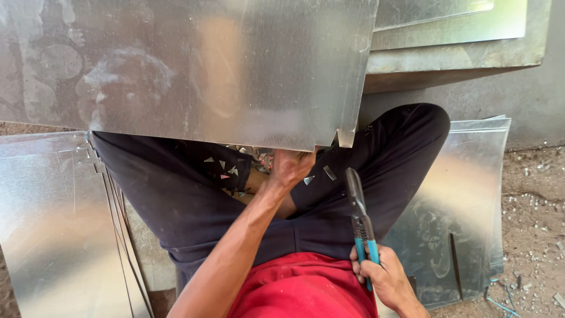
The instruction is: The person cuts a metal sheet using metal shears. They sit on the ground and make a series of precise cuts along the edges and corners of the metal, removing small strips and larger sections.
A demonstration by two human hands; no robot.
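Observation:
A large shiny galvanized metal sheet lies across my lap, over my dark trousers. My left hand reaches under its near edge and grips it from below. My right hand holds tin snips by their blue handles, with the dark blades pointing up towards the sheet's notched corner but apart from it. Small triangular metal offcuts lie scattered on my trousers beneath the sheet.
More metal sheets lie on the ground at my left and right, the right one with a cut slot. Further sheets are stacked at the top right. Sandy ground with gravel lies to the right.

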